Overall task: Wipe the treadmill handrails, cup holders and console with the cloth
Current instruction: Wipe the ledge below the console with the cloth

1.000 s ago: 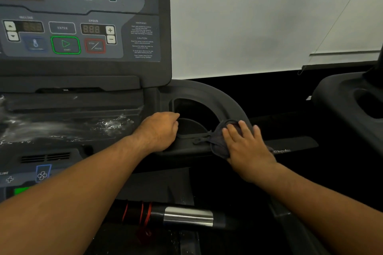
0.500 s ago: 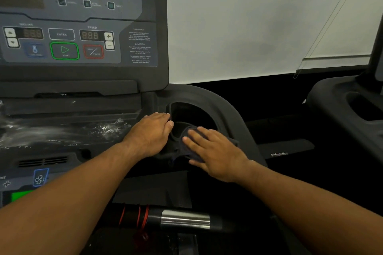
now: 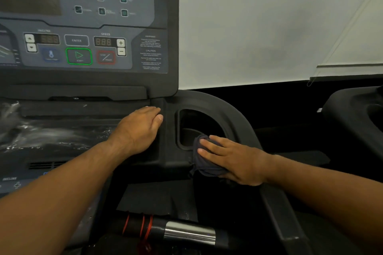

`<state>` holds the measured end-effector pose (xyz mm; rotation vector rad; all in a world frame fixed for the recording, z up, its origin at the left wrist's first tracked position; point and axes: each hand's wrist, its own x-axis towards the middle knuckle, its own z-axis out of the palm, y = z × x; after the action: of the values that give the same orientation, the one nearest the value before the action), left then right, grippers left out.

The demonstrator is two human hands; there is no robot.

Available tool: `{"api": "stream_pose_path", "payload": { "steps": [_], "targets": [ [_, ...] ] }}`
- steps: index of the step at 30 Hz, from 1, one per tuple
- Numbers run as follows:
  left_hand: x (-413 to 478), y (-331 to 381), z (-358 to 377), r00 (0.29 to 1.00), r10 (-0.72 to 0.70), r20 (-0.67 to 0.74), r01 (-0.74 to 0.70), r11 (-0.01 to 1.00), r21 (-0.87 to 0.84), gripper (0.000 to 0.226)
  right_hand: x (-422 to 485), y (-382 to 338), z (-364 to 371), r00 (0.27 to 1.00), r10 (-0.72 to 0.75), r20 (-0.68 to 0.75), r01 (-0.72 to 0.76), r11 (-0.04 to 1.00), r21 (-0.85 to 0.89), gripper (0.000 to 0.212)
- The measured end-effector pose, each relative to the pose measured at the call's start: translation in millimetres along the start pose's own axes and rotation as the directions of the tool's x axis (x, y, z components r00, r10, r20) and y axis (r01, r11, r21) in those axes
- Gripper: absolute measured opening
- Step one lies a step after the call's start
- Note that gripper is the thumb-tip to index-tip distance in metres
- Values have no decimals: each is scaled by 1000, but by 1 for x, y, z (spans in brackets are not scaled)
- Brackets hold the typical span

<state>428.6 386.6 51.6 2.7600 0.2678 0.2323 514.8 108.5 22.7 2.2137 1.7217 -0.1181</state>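
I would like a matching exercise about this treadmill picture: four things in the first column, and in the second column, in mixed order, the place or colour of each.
Column 1
1. cloth
2. left hand
3. start button
4. shiny metal sleeve

Column 2
A. green outline
B. on the bar at the bottom, beside the red rings
C. pressed under the right hand at the near rim of the cup holder
D. resting on the console ledge, left of the cup holder

Pairs: 1-C, 2-D, 3-A, 4-B
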Motion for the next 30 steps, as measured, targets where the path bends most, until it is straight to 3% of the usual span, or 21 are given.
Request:
{"api": "stream_pose_path", "payload": {
  "steps": [5, 9, 12, 15, 17, 22, 24, 27, 30],
  "targets": [
    [-4, -36, -18, 996, -77, -36, 78, 996, 40, 49, 28, -14, 5, 988, -11, -152, 5, 999, -39, 72],
    [-5, -49, -28, 995, -80, -57, 82, 996, 43, 46, 70, -45, -13, 969, 82, -233, -9, 954, 299, 61],
    [-3, -57, -33, 993, -80, -83, 85, 995, 58, 43, 104, -68, -37, 950, 239, -201, -107, 854, 510, 58],
    [0, -67, -40, 992, -72, -102, 79, 995, 60, 40, 135, -77, -55, 932, 355, -66, -255, 777, 576, 63],
    [0, -76, -47, 992, -58, -111, 64, 997, 51, 39, 156, -78, -60, 887, 461, 21, -387, 718, 578, 67],
    [-6, -101, -60, 994, 13, -106, -10, 999, 32, 37, 199, -84, -76, 674, 726, 138, -646, 489, 586, 69],
    [-9, -107, -62, 993, 23, -111, -23, 1000, 7, 37, 191, -87, -76, 702, 701, 124, -612, 505, 608, 69],
    [-14, -116, -66, 993, 16, -120, -21, 999, -37, 37, 157, -93, -76, 850, 512, 123, -445, 573, 689, 65],
    [-15, -123, -68, 993, 21, -113, -27, 998, -50, 36, 129, -100, -76, 919, 373, 127, -364, 683, 633, 66]
  ]
}}
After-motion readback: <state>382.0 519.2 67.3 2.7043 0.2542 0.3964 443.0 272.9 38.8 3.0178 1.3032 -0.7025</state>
